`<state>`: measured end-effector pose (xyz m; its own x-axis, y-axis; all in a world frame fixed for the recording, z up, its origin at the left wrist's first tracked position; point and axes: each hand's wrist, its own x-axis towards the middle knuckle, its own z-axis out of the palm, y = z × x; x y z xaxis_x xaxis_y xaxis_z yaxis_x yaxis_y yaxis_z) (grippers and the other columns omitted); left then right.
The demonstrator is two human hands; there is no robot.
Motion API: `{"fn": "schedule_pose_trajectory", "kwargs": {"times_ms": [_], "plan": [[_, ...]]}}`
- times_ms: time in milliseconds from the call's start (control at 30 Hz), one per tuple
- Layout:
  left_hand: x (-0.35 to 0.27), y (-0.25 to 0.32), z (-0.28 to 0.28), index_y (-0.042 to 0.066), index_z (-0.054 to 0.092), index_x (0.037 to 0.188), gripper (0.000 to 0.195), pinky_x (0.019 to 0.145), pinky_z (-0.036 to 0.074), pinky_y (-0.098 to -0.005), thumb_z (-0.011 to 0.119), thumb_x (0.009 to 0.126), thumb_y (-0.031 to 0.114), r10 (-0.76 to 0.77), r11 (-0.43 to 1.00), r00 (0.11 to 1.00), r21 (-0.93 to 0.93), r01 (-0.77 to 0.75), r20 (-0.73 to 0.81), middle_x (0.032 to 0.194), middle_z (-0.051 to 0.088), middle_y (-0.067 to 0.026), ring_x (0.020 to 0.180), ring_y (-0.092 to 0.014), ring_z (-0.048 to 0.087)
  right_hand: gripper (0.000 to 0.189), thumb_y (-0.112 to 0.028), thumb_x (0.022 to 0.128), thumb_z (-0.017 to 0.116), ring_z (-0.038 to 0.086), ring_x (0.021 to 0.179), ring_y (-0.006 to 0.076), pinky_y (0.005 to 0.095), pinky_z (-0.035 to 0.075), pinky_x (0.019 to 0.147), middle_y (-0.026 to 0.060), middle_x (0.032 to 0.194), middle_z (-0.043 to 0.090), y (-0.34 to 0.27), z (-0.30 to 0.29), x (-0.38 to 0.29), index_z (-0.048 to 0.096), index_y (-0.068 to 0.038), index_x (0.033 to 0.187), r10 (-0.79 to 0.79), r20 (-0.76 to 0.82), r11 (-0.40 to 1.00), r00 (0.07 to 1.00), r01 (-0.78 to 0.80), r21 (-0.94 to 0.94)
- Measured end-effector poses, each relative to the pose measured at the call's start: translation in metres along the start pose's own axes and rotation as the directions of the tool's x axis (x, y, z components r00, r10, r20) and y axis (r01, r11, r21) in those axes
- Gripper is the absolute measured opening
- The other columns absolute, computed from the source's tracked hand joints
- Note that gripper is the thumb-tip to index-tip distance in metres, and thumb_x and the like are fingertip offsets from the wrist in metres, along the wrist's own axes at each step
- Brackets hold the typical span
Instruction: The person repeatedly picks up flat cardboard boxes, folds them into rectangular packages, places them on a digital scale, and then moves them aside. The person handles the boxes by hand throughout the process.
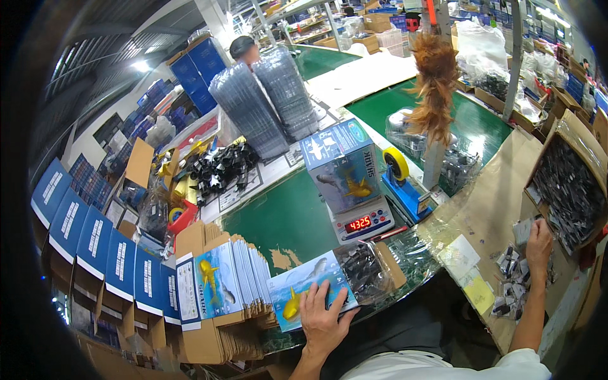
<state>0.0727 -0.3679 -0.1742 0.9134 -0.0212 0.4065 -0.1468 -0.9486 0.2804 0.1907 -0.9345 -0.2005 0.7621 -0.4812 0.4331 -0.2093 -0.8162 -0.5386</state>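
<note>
My left hand lies palm down, fingers spread, on a blue printed carton picturing a yellow toy shark. Beside that carton, an open box of black parts in clear film sits at the table edge. To the right, my right hand is curled at a grey packet; whether it grips the packet is unclear. Below it lies a pile of small black and silver pieces. Ahead, a taller printed shark box stands on a digital scale with a lit red display.
Flattened cartons stand in a row at left, near blue open boxes. A blue tape dispenser is beside the scale. Clear trays rise behind, partly hiding a person. A box of black parts tilts at right.
</note>
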Motion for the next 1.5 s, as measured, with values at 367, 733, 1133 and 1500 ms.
{"fn": "schedule_pose_trajectory", "kwargs": {"times_ms": [367, 733, 1133, 1500], "plan": [[-0.014, -0.011, -0.035, -0.004, 0.077, 0.129, 0.045, 0.119, 0.047, -0.0528, 0.089, 0.090, 0.015, -0.186, 0.971, 0.973, -0.177, 0.161, -0.133, 0.149, 0.065, -0.0286, 0.140, -0.048, 0.060, 0.022, -0.025, 0.114, 0.065, 0.073, 0.066, 0.0143, 0.0290, 0.059, 0.053, 0.0045, 0.091, 0.070, -0.211, 0.049, -0.046, 0.066, -0.004, 0.119, -0.382, 0.594, 0.404, 0.708, -0.450, 0.797], [-0.043, -0.040, -0.061, -0.006, 0.076, 0.126, 0.033, 0.111, 0.053, -0.0485, 0.081, 0.098, 0.011, -0.365, 0.913, 0.881, -0.300, 0.277, -0.299, 0.141, 0.070, -0.0256, 0.127, -0.043, 0.069, 0.023, -0.008, 0.105, 0.074, 0.072, 0.075, 0.0093, 0.0289, 0.058, 0.065, 0.0056, 0.089, 0.076, -0.362, 0.083, -0.069, 0.077, 0.001, 0.126, -0.700, 0.670, 0.638, 0.247, -0.205, 0.742], [-0.062, -0.060, -0.049, -0.004, 0.080, 0.124, 0.032, 0.110, 0.053, -0.0492, 0.082, 0.098, 0.015, -0.472, 0.845, 0.845, -0.404, 0.351, -0.252, 0.141, 0.070, -0.0243, 0.127, -0.042, 0.069, 0.035, 0.000, 0.084, 0.080, 0.072, 0.122, 0.0342, 0.0408, 0.062, 0.101, 0.0136, 0.131, 0.075, -0.329, 0.077, -0.136, 0.074, 0.000, 0.118, -0.964, 0.243, 0.227, 0.106, 0.803, 0.551], [-0.061, -0.082, -0.035, -0.008, 0.068, 0.144, 0.047, 0.103, 0.058, -0.0417, 0.078, 0.104, 0.014, -0.634, 0.676, 0.747, -0.613, 0.410, -0.200, 0.141, 0.069, -0.0212, 0.129, -0.031, 0.069, 0.033, -0.014, 0.098, 0.076, 0.071, 0.124, 0.0399, 0.0441, 0.056, 0.106, 0.0167, 0.127, 0.079, -0.320, 0.076, -0.113, 0.077, -0.003, 0.129, -0.896, 0.368, 0.443, 0.248, 0.477, 0.759]]}}
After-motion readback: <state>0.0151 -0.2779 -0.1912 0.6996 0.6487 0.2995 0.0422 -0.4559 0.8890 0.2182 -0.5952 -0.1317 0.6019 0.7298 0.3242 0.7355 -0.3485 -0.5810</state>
